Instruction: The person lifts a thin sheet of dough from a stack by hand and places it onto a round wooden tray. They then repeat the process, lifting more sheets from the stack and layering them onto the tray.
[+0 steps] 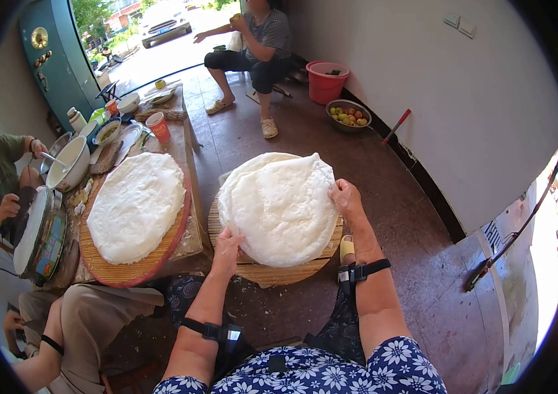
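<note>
A large round white pancake (282,210) lies over a round slatted wooden board (279,272) in front of me, with another white layer showing beneath its upper left edge. My right hand (346,200) pinches the pancake's right edge, where a corner of it stands up a little. At its lower left edge, my left hand (227,249) is closed on the rim, thumb on top. To the left, a second white pancake (135,209) rests on another round slatted board (114,270) on the table.
The wooden table (190,226) holds a white bowl (70,164), a red paper cup (158,127) and several dishes. A co-worker (3,157) sits at a round griddle (42,233). Another person (259,52) sits near the doorway, by a red bucket (327,84) and a fruit bowl (348,117).
</note>
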### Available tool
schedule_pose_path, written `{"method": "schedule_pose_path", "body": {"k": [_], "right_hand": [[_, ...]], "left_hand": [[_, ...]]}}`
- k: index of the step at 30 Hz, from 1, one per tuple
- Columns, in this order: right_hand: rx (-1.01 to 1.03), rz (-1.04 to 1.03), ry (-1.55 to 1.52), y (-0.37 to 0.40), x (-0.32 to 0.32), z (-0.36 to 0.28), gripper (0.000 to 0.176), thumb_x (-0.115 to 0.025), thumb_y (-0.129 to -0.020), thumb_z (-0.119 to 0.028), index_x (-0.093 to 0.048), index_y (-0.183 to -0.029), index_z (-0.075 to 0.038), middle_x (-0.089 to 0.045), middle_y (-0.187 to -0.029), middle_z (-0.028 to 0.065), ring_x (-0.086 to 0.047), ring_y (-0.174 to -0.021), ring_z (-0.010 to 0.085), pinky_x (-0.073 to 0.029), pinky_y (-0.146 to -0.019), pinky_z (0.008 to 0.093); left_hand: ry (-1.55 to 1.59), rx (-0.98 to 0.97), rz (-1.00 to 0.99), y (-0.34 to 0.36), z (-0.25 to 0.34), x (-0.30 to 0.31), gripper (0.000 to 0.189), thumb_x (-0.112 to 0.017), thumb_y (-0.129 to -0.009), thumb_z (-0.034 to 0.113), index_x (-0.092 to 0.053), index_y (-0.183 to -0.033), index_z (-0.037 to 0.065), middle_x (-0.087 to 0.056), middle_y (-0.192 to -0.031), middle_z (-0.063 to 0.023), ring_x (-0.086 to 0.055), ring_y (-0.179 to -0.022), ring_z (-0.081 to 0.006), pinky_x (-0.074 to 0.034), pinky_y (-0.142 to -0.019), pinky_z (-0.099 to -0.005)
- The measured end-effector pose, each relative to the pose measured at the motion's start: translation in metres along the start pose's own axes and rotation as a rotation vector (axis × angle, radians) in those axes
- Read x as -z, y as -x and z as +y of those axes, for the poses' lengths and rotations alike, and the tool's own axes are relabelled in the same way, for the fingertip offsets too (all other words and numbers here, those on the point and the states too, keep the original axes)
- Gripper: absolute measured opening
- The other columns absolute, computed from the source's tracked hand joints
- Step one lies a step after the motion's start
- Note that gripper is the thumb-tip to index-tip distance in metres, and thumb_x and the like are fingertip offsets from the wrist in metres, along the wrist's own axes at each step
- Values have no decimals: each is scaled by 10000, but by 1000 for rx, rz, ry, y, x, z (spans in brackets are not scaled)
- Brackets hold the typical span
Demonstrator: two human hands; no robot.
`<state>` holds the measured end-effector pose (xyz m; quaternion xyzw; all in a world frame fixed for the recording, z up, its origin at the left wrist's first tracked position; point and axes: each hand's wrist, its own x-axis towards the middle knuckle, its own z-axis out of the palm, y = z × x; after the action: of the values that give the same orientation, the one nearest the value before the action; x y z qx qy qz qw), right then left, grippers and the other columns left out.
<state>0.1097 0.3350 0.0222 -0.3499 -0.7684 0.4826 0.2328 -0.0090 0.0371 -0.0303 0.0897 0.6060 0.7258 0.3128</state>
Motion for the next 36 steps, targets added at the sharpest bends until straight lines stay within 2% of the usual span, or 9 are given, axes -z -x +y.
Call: {"method": "schedule_pose_path", "body": {"k": [4, 6, 8, 10, 15, 18, 26, 28, 36], "right_hand": [[50, -1, -88, -2, -1, 0, 178, -584, -753, -119, -622, -893, -16, -651, -795, 65, -590, -719, 139, -462, -680, 292], [60, 6, -319, 1, 3, -7, 145, -585, -759, -124, -616, -858, -22, -638, -762, 55, -570, -677, 119, -455, -645, 280], [41, 26, -304, -2, 6, -4, 142, -587, -759, -127, -618, -854, -26, -638, -762, 55, -570, -670, 117, -456, -643, 279], [23, 47, -289, -7, 7, 5, 139, -589, -760, -131, -621, -850, -30, -638, -762, 55, -569, -664, 115, -457, -642, 278], [-18, 23, 67, -6, 2, 9, 187, -591, -758, -153, -625, -880, -16, -654, -795, 86, -603, -720, 160, -469, -685, 308], [-6, 17, 99, 1, 3, 0, 200, -590, -756, -153, -628, -892, -11, -659, -817, 103, -613, -751, 180, -469, -706, 318], [38, 38, -32, -12, -3, 20, 157, -592, -764, -137, -622, -854, -12, -650, -791, 87, -592, -723, 155, -464, -688, 307], [35, 38, -90, -12, -4, 19, 144, -593, -767, -133, -619, -841, -12, -645, -776, 73, -581, -710, 139, -462, -676, 299], [6, 40, -257, -12, -3, 14, 118, -596, -771, -121, -615, -820, -15, -618, -741, 21, -545, -688, 97, -455, -646, 278]], "left_hand": [[60, -113, -22, -1, 0, -2, 291, -493, -828, 14, -552, -1110, 55, -632, -962, -47, -637, -762, -149, -550, -620, -280], [109, -152, -6, 1, 5, -5, 279, -489, -835, 14, -553, -1103, 56, -633, -955, -46, -636, -752, -145, -548, -616, -277], [159, -191, 10, 4, 11, -8, 267, -484, -841, 15, -554, -1095, 56, -634, -947, -46, -635, -741, -142, -545, -612, -273], [206, -151, 35, 6, 15, -9, 244, -478, -856, 22, -550, -1086, 60, -634, -938, -42, -629, -735, -132, -539, -606, -272], [103, -61, 70, -1, 3, 0, 237, -479, -864, 27, -536, -1091, 66, -630, -931, -36, -616, -710, -118, -516, -574, -259], [83, -30, 71, 0, 3, 0, 235, -481, -865, 27, -526, -1092, 65, -626, -944, -37, -611, -714, -115, -504, -571, -254], [224, 53, 101, 9, 11, -8, 268, -505, -843, 4, -508, -1106, 52, -614, -1016, -56, -624, -823, -164, -530, -665, -292], [260, 58, 14, 10, 11, -8, 301, -521, -840, 4, -490, -1136, 43, -613, -1028, -63, -628, -855, -186, -540, -692, -316], [315, 60, -24, 11, 18, -4, 327, -492, -878, 33, -457, -1199, 83, -605, -1059, -70, -628, -884, -199, -547, -713, -342]]}}
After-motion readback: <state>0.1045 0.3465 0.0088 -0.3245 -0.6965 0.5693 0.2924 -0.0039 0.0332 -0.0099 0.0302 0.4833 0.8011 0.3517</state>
